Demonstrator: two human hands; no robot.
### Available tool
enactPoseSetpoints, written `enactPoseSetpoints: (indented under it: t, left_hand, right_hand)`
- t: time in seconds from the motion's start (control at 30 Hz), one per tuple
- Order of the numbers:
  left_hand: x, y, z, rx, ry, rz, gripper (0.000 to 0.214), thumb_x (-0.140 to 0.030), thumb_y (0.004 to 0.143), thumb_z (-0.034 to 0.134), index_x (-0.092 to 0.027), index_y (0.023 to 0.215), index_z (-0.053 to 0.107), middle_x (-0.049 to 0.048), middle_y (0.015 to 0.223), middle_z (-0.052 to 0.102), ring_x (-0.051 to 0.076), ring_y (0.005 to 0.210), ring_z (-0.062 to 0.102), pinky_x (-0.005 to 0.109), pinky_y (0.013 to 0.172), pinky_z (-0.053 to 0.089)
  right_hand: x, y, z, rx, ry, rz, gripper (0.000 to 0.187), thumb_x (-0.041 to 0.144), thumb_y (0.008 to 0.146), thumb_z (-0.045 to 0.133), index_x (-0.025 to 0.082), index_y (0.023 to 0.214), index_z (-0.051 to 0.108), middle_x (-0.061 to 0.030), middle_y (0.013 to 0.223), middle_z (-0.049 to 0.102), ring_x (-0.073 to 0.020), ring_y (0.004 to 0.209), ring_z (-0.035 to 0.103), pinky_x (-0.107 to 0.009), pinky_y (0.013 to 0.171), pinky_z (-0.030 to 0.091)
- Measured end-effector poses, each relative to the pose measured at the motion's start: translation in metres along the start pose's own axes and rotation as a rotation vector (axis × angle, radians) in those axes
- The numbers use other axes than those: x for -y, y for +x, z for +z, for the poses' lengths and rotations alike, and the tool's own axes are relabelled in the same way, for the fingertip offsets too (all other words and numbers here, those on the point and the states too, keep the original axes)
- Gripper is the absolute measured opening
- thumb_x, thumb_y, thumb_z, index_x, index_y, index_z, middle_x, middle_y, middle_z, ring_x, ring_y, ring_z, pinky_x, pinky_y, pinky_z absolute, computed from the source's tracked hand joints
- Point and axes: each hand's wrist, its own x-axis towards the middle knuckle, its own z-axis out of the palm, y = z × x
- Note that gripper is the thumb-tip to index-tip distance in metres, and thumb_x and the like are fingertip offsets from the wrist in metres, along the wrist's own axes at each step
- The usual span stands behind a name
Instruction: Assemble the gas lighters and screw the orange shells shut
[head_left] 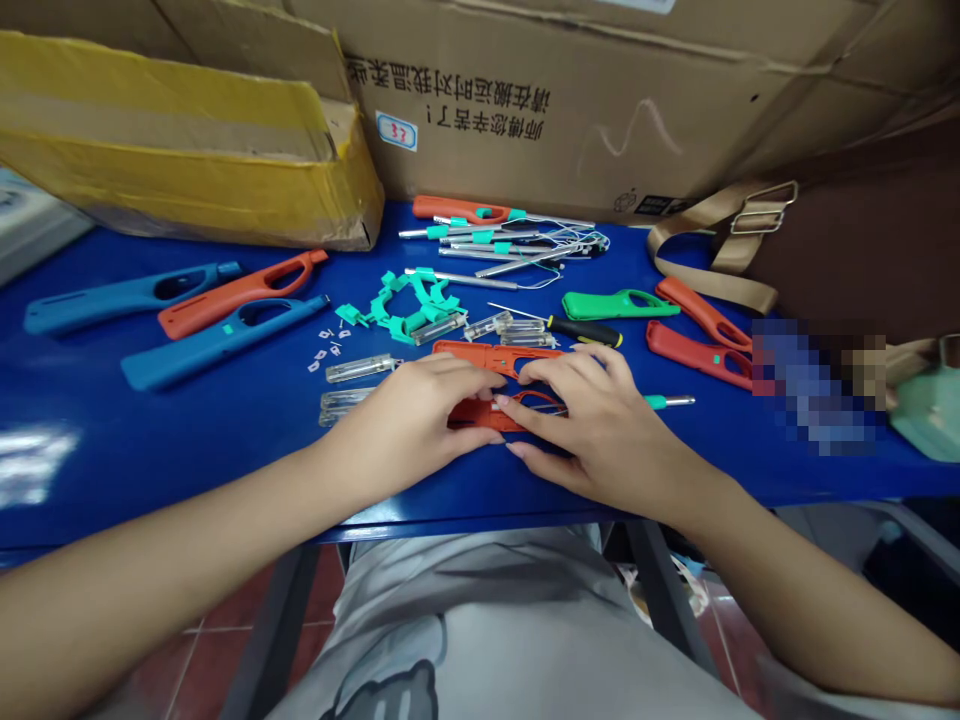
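My left hand [416,415] is closed on the near orange lighter casing half [472,413], with the thumb at its front edge and the fingers over the back. My right hand [600,425] grips the casing's right part, its index fingertip pressing near a small pale part inside. A metal tube with a green collar [679,400] sticks out to the right from under my right hand. Just behind lies another orange casing half [469,354], partly covered by my fingers. Clear fuel tanks [360,368] lie beside my left hand. The casing's inside is largely hidden.
Behind are green plastic pieces [405,308], metal tubes with wires [517,240] and a screwdriver [589,330]. Blue casings [217,345] lie left; green [619,304] and red casings [697,355] lie right. Cardboard boxes [600,120] and a strap [720,270] border the blue table [187,440].
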Motion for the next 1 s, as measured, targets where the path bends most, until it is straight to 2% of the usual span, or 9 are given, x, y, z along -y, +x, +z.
enactPoseSetpoints:
  t: [0.23,0.33,0.53,0.63,0.7,0.77,0.83,0.87,1.0]
  left_hand:
    - [0.001,-0.001,0.001,0.001,-0.019,-0.018,0.036,-0.024,0.082,0.083,-0.016,0.114,0.07,0.0054,0.1,0.079,0.022,0.09,0.074,0.032,0.078,0.058]
    - [0.0,-0.001,0.001,-0.013,-0.041,-0.037,0.039,-0.021,0.081,0.083,-0.017,0.117,0.069,0.0044,0.101,0.079,0.021,0.09,0.074,0.031,0.08,0.059]
    - [-0.001,0.0,0.0,-0.013,-0.032,-0.051,0.033,-0.022,0.082,0.082,-0.017,0.112,0.071,0.004,0.098,0.079,0.02,0.087,0.074,0.03,0.079,0.058]
    - [0.001,0.0,0.0,-0.019,0.0,-0.036,0.036,-0.024,0.082,0.082,-0.015,0.115,0.07,0.0065,0.101,0.078,0.022,0.09,0.074,0.032,0.08,0.059]
    - [0.002,0.0,-0.001,-0.013,0.026,-0.021,0.038,-0.024,0.083,0.081,-0.014,0.118,0.07,0.0086,0.105,0.077,0.024,0.096,0.073,0.035,0.085,0.059]
    - [0.004,-0.001,-0.001,-0.007,0.039,-0.009,0.037,-0.025,0.086,0.078,-0.013,0.12,0.069,0.0105,0.109,0.075,0.025,0.102,0.071,0.037,0.09,0.059]
    - [0.004,-0.001,-0.002,0.002,0.039,-0.006,0.033,-0.025,0.09,0.072,-0.013,0.12,0.069,0.0118,0.114,0.073,0.026,0.108,0.069,0.039,0.093,0.058]
    - [0.003,-0.001,-0.002,0.012,0.037,-0.007,0.031,-0.025,0.091,0.069,-0.014,0.121,0.069,0.012,0.115,0.073,0.026,0.109,0.068,0.04,0.094,0.058]
    - [0.0,0.0,-0.003,0.026,0.026,0.004,0.029,-0.028,0.096,0.061,-0.015,0.121,0.07,0.0108,0.112,0.072,0.025,0.109,0.067,0.04,0.095,0.058]
  right_hand:
    - [-0.003,0.0,-0.011,-0.011,0.101,0.091,0.032,0.036,0.102,0.054,0.027,0.129,0.068,-0.0142,0.135,0.056,-0.0287,0.123,0.05,-0.052,0.103,0.037]
    - [-0.004,-0.002,-0.008,-0.011,0.1,0.062,0.03,0.037,0.101,0.055,0.029,0.127,0.07,-0.0138,0.135,0.055,-0.0293,0.122,0.049,-0.054,0.104,0.036]
    - [-0.002,-0.001,-0.001,0.015,0.092,0.045,0.031,0.039,0.102,0.053,0.03,0.126,0.069,-0.0141,0.137,0.054,-0.0303,0.124,0.048,-0.055,0.104,0.035]
    - [-0.004,-0.002,-0.003,0.05,0.117,0.071,0.037,0.04,0.102,0.052,0.029,0.136,0.063,-0.0148,0.14,0.052,-0.0315,0.128,0.047,-0.054,0.104,0.036]
    - [-0.009,-0.005,-0.006,-0.005,0.14,0.144,0.04,0.037,0.101,0.054,0.026,0.14,0.058,-0.0148,0.137,0.053,-0.0308,0.127,0.048,-0.054,0.105,0.038]
    - [-0.016,-0.011,-0.01,-0.101,0.169,0.256,0.034,0.032,0.099,0.058,0.024,0.132,0.06,-0.0133,0.128,0.057,-0.0289,0.12,0.053,-0.05,0.102,0.042]
    - [-0.025,-0.02,-0.014,-0.134,0.217,0.328,0.02,0.026,0.095,0.062,0.023,0.114,0.063,-0.0099,0.115,0.061,-0.0263,0.11,0.057,-0.045,0.096,0.046]
    - [-0.029,-0.024,-0.016,-0.113,0.226,0.332,0.016,0.024,0.093,0.063,0.023,0.109,0.062,-0.0081,0.11,0.062,-0.0253,0.106,0.058,-0.044,0.094,0.047]
    - [-0.04,-0.042,-0.016,-0.026,0.185,0.327,0.019,0.026,0.093,0.065,0.024,0.112,0.062,-0.0075,0.11,0.064,-0.0259,0.106,0.059,-0.045,0.095,0.045]
